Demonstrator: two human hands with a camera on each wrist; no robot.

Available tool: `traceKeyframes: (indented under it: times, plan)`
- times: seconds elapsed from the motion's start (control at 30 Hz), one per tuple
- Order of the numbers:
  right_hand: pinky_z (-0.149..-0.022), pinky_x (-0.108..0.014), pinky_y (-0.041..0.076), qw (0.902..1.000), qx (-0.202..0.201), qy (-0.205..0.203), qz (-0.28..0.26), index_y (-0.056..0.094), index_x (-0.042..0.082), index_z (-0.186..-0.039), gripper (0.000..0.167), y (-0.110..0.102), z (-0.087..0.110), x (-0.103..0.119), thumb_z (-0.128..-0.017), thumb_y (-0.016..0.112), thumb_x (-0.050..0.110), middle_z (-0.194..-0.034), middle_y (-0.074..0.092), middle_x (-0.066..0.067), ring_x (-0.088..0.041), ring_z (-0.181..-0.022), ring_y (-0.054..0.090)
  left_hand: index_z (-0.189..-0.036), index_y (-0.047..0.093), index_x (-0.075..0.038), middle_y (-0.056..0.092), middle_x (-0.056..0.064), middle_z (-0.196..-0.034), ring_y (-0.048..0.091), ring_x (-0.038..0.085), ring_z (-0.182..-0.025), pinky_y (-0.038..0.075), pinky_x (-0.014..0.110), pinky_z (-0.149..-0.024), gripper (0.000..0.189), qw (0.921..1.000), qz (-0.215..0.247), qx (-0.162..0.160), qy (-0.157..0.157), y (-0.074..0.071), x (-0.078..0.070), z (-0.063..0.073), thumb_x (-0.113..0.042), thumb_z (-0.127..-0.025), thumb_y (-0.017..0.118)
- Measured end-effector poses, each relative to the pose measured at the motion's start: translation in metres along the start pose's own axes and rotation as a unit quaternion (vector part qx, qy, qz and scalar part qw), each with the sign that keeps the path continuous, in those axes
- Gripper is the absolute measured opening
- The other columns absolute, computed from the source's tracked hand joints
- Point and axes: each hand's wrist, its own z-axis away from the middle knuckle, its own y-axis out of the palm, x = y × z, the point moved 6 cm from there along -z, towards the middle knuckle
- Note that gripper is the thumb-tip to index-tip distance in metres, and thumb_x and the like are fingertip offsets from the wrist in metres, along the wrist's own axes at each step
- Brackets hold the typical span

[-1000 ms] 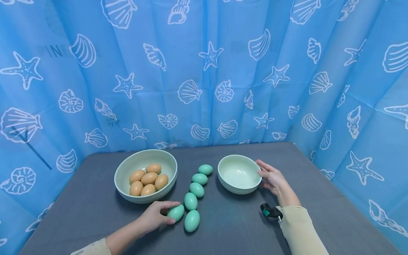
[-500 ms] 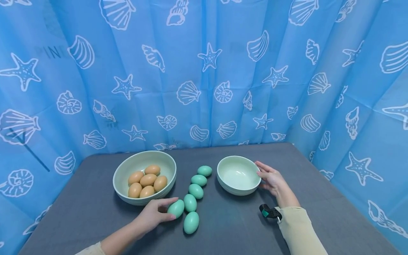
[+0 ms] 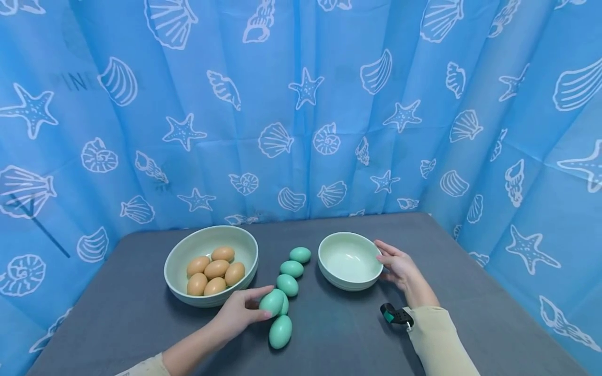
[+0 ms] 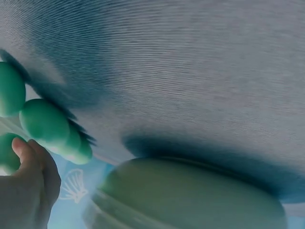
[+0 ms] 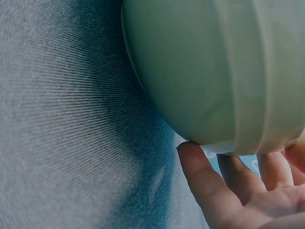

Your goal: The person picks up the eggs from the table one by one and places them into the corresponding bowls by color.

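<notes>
My left hand (image 3: 237, 316) pinches a green egg (image 3: 271, 303) between thumb and fingers. In the head view, this egg overlaps another green egg (image 3: 285, 303) of the row and partly hides it. Several more green eggs, one of them the nearest egg (image 3: 280, 332), lie in a line on the grey cloth. My right hand (image 3: 402, 269) holds the right side of a small pale green bowl (image 3: 349, 256), thumb at the rim. In the right wrist view, fingertips (image 5: 191, 151) touch the bowl's outer wall (image 5: 190, 71). No egg shows in this bowl.
A larger pale green bowl (image 3: 174, 279) stands at the left with several brown eggs (image 3: 216, 269) in it. Grey cloth (image 3: 357, 339) covers the table. A blue shell-patterned curtain (image 3: 301, 130) hangs behind. A black strap piece (image 3: 394, 315) sits by the right sleeve.
My left hand has moved right with the green egg, so that it now overlaps an egg in the row. My right hand stays at the small bowl. The whole head view shifts slightly.
</notes>
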Motion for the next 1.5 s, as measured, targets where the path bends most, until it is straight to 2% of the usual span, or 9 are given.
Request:
traceKeyframes:
  times: [0.27, 0.53, 0.77, 0.97, 1.13, 1.33, 1.5]
  plan:
    - [-0.108, -0.067, 0.023, 0.9997, 0.007, -0.005, -0.022, 0.02, 0.003, -0.153, 0.056, 0.002, 0.0, 0.0, -0.102, 0.042, -0.001, -0.158, 0.015, -0.016, -0.039, -0.144, 0.019, -0.136, 0.054, 0.002, 0.05, 0.025, -0.138, 0.06, 0.027, -0.107, 0.054, 0.04, -0.085, 0.056, 0.9996, -0.011, -0.026, -0.001, 0.006, -0.011, -0.009, -0.005, -0.085, 0.074]
    - [-0.108, -0.066, 0.025, 0.9999, -0.005, -0.003, -0.012, 0.023, 0.004, -0.153, 0.055, 0.0, -0.002, -0.002, -0.102, 0.042, 0.0, -0.158, 0.018, -0.016, -0.038, -0.143, 0.022, -0.136, 0.055, 0.0, 0.05, 0.024, -0.139, 0.059, 0.03, -0.11, 0.054, 0.04, -0.086, 0.055, 0.9993, -0.007, -0.038, -0.002, 0.011, -0.019, -0.017, -0.006, -0.085, 0.074]
    - [-0.108, -0.067, 0.023, 1.0, -0.002, 0.003, -0.008, 0.022, 0.004, -0.153, 0.056, -0.001, 0.0, -0.002, -0.102, 0.043, 0.001, -0.158, 0.017, -0.016, -0.039, -0.143, 0.02, -0.136, 0.056, -0.003, 0.047, 0.022, -0.142, 0.056, 0.03, -0.112, 0.053, 0.041, -0.087, 0.055, 0.9984, 0.011, -0.052, -0.021, 0.02, -0.023, -0.026, -0.004, -0.085, 0.074]
    - [-0.108, -0.068, 0.022, 0.9999, -0.002, -0.005, -0.012, 0.022, 0.004, -0.153, 0.056, -0.001, -0.001, -0.001, -0.102, 0.043, 0.001, -0.157, 0.017, -0.016, -0.039, -0.143, 0.02, -0.14, 0.052, -0.002, 0.043, 0.025, -0.144, 0.063, 0.023, -0.099, 0.054, 0.039, -0.084, 0.056, 0.998, 0.049, -0.038, -0.016, 0.03, -0.028, -0.036, -0.004, -0.087, 0.071]
    - [-0.108, -0.065, 0.024, 0.9999, -0.003, -0.003, -0.013, 0.023, 0.004, -0.153, 0.055, -0.001, -0.001, -0.002, -0.102, 0.042, 0.0, -0.157, 0.018, -0.015, -0.038, -0.143, 0.022, -0.14, 0.051, -0.002, 0.045, 0.024, -0.143, 0.064, 0.022, -0.098, 0.055, 0.04, -0.083, 0.056, 0.9977, 0.057, -0.036, -0.01, 0.036, -0.032, -0.039, -0.004, -0.088, 0.07]
    - [-0.107, -0.062, 0.03, 0.9999, -0.013, -0.002, -0.005, 0.025, 0.005, -0.153, 0.055, -0.002, -0.001, 0.0, -0.102, 0.044, 0.002, -0.157, 0.019, -0.014, -0.037, -0.142, 0.024, -0.141, 0.051, -0.005, 0.045, 0.02, -0.145, 0.061, 0.027, -0.11, 0.055, 0.039, -0.088, 0.056, 0.9955, 0.083, -0.041, -0.021, 0.043, -0.037, -0.049, -0.004, -0.089, 0.069]
    - [-0.101, -0.056, 0.039, 0.9999, -0.015, 0.0, 0.004, 0.025, 0.006, -0.153, 0.055, -0.002, -0.001, -0.001, -0.102, 0.046, 0.003, -0.156, 0.021, -0.014, -0.037, -0.141, 0.026, -0.142, 0.05, -0.005, 0.043, 0.021, -0.146, 0.058, 0.032, -0.117, 0.053, 0.04, -0.09, 0.055, 0.9931, 0.103, -0.045, -0.035, 0.047, -0.041, -0.055, -0.002, -0.09, 0.068]
